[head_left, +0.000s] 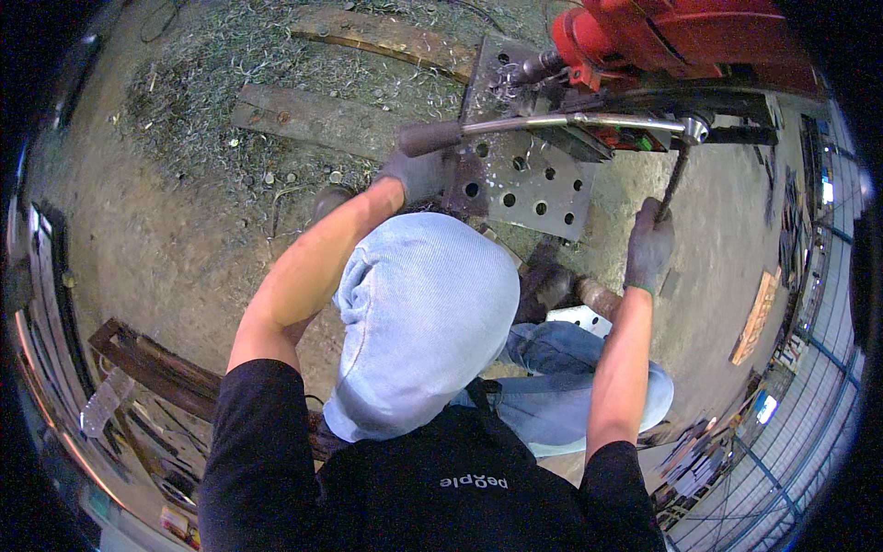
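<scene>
A red drill (676, 37) on a stand is over a grey steel plate (552, 216) with several round holes. Its cutter (538, 69) points at the plate's far part, where shavings cling. Silver feed levers spread from a hub (694, 129). My gloved right hand (651, 244) is closed round the dark end of the lever nearest me. Just below the black grip (430, 138) of another lever, at the plate's left edge, is my gloved left hand (420, 175). Its fingers are dark and blurred, so their hold does not show.
Curly metal shavings (216, 101) cover the floor at the far left, around two wooden planks (317, 120). A rusty steel beam (152, 368) and a clear plastic bottle (106, 402) lie at the lower left. Along the right are a wood piece (756, 317) and a mesh fence (809, 396).
</scene>
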A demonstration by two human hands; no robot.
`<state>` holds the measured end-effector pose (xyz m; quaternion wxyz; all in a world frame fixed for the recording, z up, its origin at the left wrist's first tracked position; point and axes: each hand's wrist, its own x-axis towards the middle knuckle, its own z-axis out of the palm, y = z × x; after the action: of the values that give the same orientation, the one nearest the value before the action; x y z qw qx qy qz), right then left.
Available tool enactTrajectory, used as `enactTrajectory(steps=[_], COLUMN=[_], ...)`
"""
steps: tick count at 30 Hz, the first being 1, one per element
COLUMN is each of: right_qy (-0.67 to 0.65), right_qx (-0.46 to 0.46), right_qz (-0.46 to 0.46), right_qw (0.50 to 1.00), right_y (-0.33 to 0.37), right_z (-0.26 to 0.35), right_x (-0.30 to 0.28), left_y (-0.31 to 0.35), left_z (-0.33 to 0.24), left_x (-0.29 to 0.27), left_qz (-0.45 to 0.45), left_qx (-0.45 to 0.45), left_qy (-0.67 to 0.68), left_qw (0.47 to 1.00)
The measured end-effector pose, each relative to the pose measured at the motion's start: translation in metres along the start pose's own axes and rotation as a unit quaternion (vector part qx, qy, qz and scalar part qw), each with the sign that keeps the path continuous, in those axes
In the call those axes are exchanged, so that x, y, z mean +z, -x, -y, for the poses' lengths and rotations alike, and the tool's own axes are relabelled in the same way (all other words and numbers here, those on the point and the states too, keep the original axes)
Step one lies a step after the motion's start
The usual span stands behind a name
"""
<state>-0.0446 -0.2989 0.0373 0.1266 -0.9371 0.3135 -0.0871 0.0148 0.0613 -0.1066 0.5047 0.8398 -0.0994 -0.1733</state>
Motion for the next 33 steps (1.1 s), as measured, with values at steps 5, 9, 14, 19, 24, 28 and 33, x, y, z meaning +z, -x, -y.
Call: enactTrajectory(steps=[5, 9, 14, 19, 24, 28, 33], right_qy=[0.002, -0.026, -0.046, -0.021, -0.109, -0.039, -0.029], right_qx=[-0.014, -0.010, -0.011, -0.002, -0.017, -0.050, -0.010], right_qz=[-0.011, -0.010, -0.011, -0.021, -0.007, -0.051, -0.028], right_qw=[1.000, 1.000, 0.999, 1.000, 0.994, 0.997, 0.999], right_y=[-0.001, -0.001, -0.001, -0.003, -0.001, -0.003, -0.005], right_z=[-0.001, -0.001, 0.002, -0.007, 0.000, -0.011, -0.010], right_x=[0.001, 0.002, 0.003, 0.001, 0.005, 0.010, 0.007], left_y=[0.011, 0.002, 0.001, 0.005, -0.038, -0.066, -0.092], left_z=[-0.024, -0.005, -0.007, -0.007, 0.042, 0.053, 0.002], left_x=[-0.019, -0.010, -0.013, -0.012, -0.020, -0.044, -0.056], left_qz=[-0.030, 0.013, 0.024, 0.037, 0.089, 0.111, -0.217], left_qx=[-0.071, -0.042, 0.023, 0.034, 0.079, 0.004, -0.192], left_qy=[0.116, 0.179, -0.107, 0.022, -0.018, 0.064, 0.117], left_qw=[0.990, 0.983, 0.994, 0.999, 0.993, 0.992, 0.950])
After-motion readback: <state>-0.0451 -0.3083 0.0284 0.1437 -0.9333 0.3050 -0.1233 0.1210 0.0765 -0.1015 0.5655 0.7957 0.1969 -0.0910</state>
